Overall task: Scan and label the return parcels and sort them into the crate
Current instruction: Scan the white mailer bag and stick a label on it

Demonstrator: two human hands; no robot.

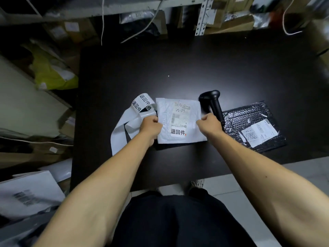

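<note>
1. On the dark table lies our white parcel, sticker already on.
2. Our left hand pinches the label strip; our right hand seems curled on the parcel's edge.
3. We should press the sticker flat before crating.

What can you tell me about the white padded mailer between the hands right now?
The white padded mailer lies flat on the black table, roughly square, its surface soft and slightly puffed. A creased shipping label with handwriting and barcodes runs down its middle; below it sits a white return sticker printed 退回件. The left hand grips its left edge, the right hand its right edge. A black barcode scanner stands just past its upper right corner; a strip of return labels curls at its left.
</note>
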